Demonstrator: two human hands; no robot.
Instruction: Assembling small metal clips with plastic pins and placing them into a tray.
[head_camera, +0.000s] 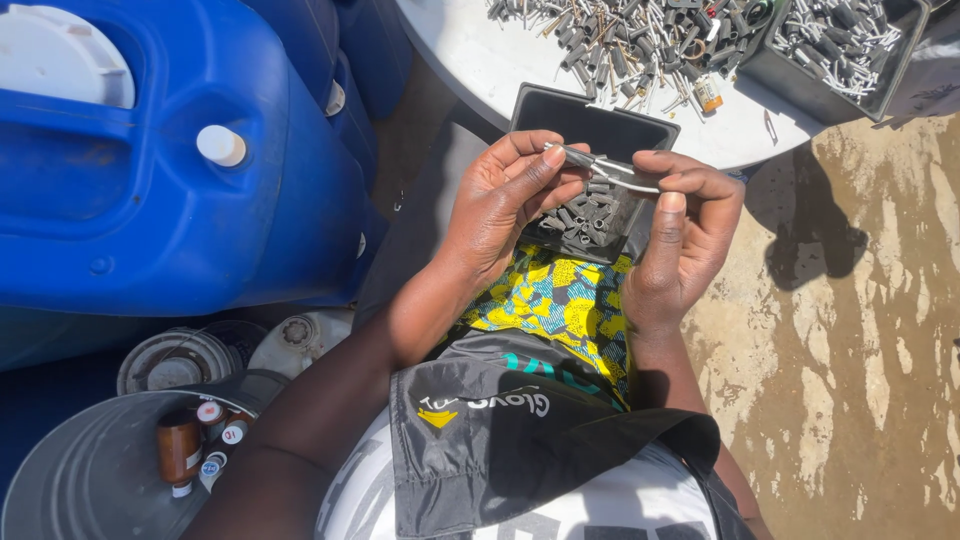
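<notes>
Pinching one thin metal piece (600, 167), both hands' grips close above black tray (560, 108); blue drums (150, 200) beside.

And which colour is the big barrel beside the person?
Bright blue barrel, clearest in the head view.

A: What's the person wearing?
B: Dark grey apron-type cloth (520, 440) over the lap, glossy, creased, with a small yellow mark and white and teal lettering. White top (600, 505) under it with dark print.
A: Legs?
B: Patterned fabric (560, 300), yellow, teal, blue and white patches.
A: Sleeves?
B: None seen. Both forearms bare, left hand (505, 205) and right hand (685, 235) ungloved.
</notes>
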